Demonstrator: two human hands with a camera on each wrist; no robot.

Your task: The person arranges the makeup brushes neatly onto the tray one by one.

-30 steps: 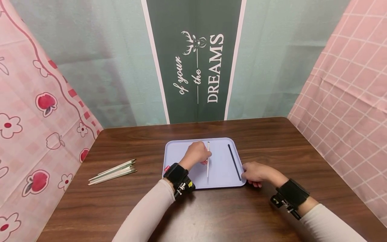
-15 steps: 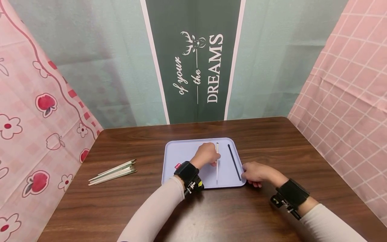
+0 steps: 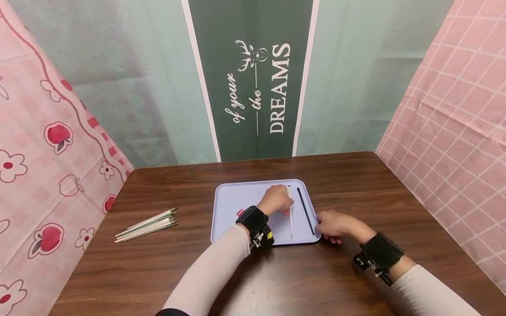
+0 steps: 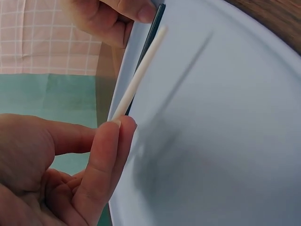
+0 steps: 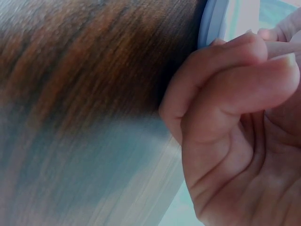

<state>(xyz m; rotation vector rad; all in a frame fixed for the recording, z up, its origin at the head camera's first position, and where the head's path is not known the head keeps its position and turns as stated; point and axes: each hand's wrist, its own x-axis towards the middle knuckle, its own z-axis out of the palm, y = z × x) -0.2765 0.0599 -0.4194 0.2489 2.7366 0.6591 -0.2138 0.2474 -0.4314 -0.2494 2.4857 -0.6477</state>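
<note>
The left grip pinched a white stick near mid-length, both ends projecting beyond the fingers, raised above the lavender tray and just left of a black stick. The right grip held the tray's near right corner. A red tag at the left wrist strap was illegible; the dark green panel read, sideways, "of your", "the", "DREAMS".

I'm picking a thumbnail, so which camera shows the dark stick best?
The head view: the dark stick shows end to end on the tray. The left wrist view shows part of it, behind the pale stick; the right wrist view, none.
</note>
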